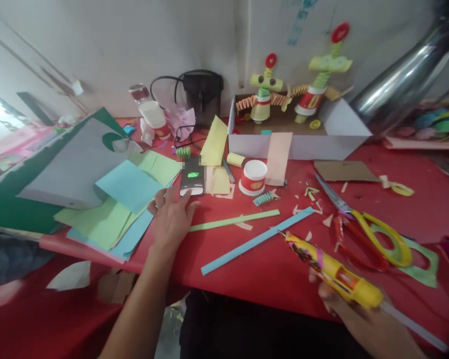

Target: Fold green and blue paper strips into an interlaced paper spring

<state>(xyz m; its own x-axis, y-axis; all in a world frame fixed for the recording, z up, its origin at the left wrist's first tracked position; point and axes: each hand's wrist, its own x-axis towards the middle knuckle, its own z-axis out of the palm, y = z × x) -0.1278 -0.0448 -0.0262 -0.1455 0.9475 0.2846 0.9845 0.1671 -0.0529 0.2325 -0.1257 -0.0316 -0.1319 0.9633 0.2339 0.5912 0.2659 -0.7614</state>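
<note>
Left hand (172,219) flat, open, fingertips on phone (192,182); right hand (353,311) closed round yellow glue gun (331,269).
Keep nozzle above red table (269,269), off blue paper strip (256,241).

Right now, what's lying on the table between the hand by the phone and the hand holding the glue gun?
Head view: between the left hand and the glue gun in the right hand lie a green paper strip and a blue paper strip.

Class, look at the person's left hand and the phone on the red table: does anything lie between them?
Nothing visible does. The left hand already has its fingertips at the lower edge of the phone. The right hand holds a yellow glue gun, well apart.
</note>
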